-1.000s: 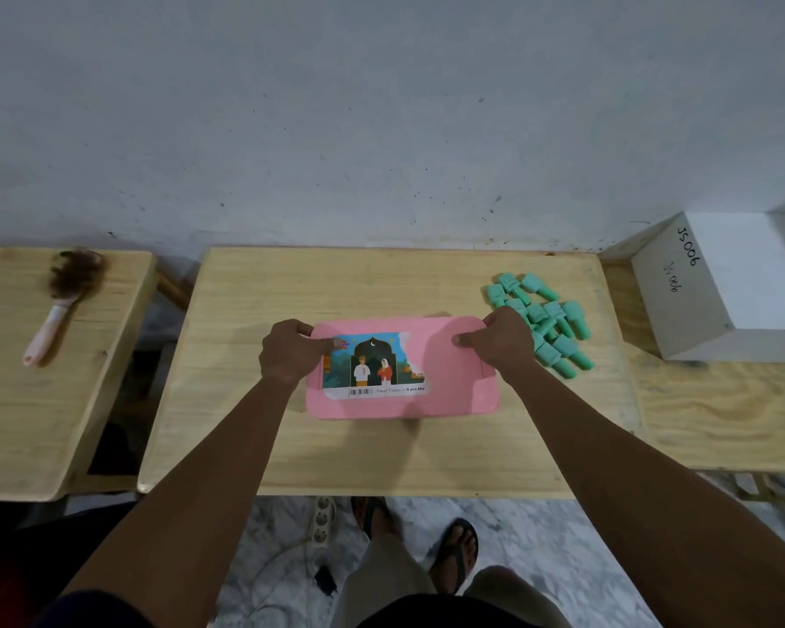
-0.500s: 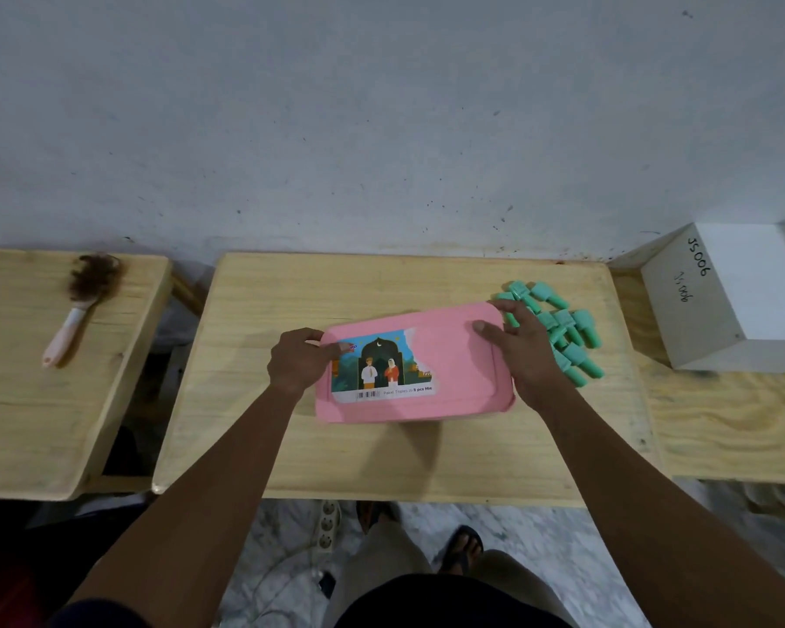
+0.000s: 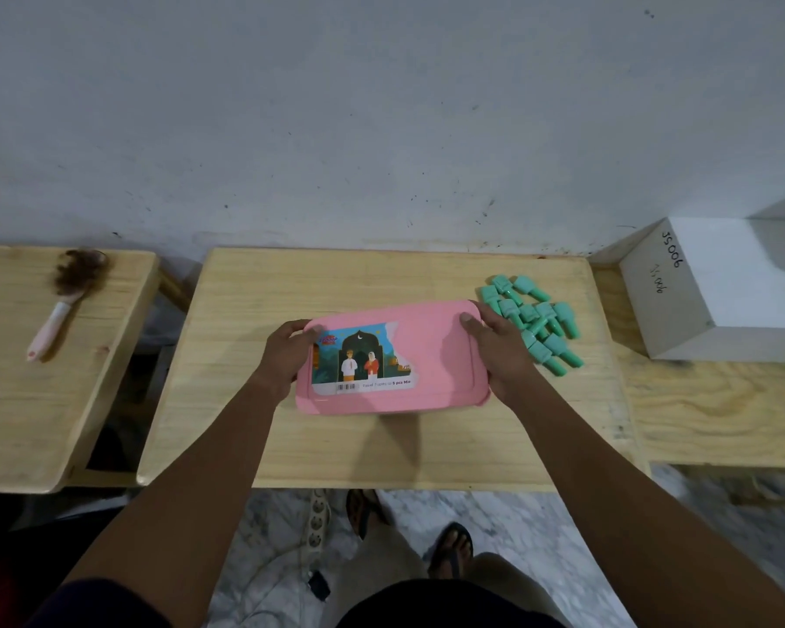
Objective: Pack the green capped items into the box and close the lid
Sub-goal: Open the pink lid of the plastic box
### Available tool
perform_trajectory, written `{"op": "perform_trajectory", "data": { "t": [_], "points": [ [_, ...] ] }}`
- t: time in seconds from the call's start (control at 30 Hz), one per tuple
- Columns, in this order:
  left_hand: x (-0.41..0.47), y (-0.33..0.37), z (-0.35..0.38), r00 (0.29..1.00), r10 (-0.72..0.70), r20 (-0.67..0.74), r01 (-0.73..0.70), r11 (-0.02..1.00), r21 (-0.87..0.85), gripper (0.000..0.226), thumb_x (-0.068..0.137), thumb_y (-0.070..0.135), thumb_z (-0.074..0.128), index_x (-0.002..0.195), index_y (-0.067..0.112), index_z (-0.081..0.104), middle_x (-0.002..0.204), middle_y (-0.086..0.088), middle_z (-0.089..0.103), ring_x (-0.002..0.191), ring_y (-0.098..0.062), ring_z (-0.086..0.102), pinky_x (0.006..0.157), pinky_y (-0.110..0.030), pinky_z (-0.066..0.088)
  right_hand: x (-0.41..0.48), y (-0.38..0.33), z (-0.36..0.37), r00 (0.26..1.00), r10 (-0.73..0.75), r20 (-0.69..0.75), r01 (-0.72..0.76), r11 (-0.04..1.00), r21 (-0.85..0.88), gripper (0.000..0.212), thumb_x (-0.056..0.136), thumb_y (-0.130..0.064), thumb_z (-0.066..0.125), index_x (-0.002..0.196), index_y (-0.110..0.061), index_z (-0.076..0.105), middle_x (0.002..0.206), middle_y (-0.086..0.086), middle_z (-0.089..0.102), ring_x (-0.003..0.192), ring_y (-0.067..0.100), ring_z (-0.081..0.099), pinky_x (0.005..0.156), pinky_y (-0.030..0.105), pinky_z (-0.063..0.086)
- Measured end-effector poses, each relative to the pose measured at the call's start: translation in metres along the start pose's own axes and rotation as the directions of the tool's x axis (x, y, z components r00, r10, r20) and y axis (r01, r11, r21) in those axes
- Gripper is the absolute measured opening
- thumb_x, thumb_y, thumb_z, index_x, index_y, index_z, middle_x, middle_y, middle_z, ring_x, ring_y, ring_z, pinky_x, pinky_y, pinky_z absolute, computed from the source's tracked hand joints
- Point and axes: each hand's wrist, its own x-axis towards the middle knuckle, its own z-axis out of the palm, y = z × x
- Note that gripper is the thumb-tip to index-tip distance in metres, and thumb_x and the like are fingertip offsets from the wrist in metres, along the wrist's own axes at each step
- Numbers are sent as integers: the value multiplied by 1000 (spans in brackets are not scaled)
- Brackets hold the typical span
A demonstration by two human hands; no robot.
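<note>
Pale plank table (image 3: 254, 446) stands against a scuffed grey wall (image 3: 381, 129), bare wood open left, behind and in front of the box. Left hand (image 3: 286, 360) curls its grip on the left edge of the pink rectangular plastic lidded box (image 3: 431, 360) at centre; right hand (image 3: 499, 351) clasps the right edge. Just beside it, the heaped green capped items (image 3: 535, 319) lie near the table's right edge.

Both hands gripping pink box (image 3: 393, 358), green capped items (image 3: 533, 321) beside
</note>
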Motion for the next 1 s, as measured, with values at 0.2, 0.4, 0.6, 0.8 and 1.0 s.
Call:
{"op": "perform_trajectory", "data": {
  "t": [0.2, 0.4, 0.6, 0.8, 1.0],
  "points": [
    [-1, 13, 34, 903, 386, 188, -391, 557, 733, 41, 80, 59, 62, 116, 42, 61, 129, 9, 55, 132, -23, 38, 101, -41, 30, -7, 2, -5, 984, -174, -37, 159, 956, -247, 29, 98, -16, 57, 126, -14, 64, 94, -16, 62, 91, 11, 60, 80, 31, 50],
    [10, 23, 51, 921, 228, 316, -390, 553, 736, 37, 75, 67, 63, 92, 34, 57, 97, 9, 67, 105, -17, 57, 100, -42, 32, -15, 9, -17, 989, -115, -91, 80, 942, -325, 32, 89, -19, 69, 120, -17, 64, 97, -1, 66, 92, 23, 64, 87, 52, 57],
    [22, 23, 45, 925, 256, 281, -380, 645, 663, 56, 51, 85, 67, 76, 35, 64, 96, 2, 65, 112, -24, 48, 100, -46, 39, -42, 46, -25, 990, 91, -106, -123, 929, -350, 37, 80, -36, 79, 95, -9, 58, 93, 10, 70, 68, 24, 73, 59, 39, 62],
    [9, 33, 48, 878, 362, 313, -451, 405, 795, 48, 72, 70, 67, 85, 23, 62, 90, 2, 53, 100, -18, 32, 78, -38, 27, -39, 53, -26, 990, 27, -136, -78, 920, -384, 34, 80, -34, 79, 85, -7, 58, 79, 9, 70, 51, 17, 68, 61, 33, 61],
    [9, 37, 40, 881, 328, 342, -467, 482, 741, 50, 71, 74, 64, 83, 27, 56, 85, 6, 68, 83, -19, 63, 73, -33, 46, -43, 48, -24, 990, 135, -29, -137, 987, -80, 29, 84, -19, 77, 100, -1, 61, 92, 16, 67, 61, 25, 61, 65, 36, 61]
  ]
}}
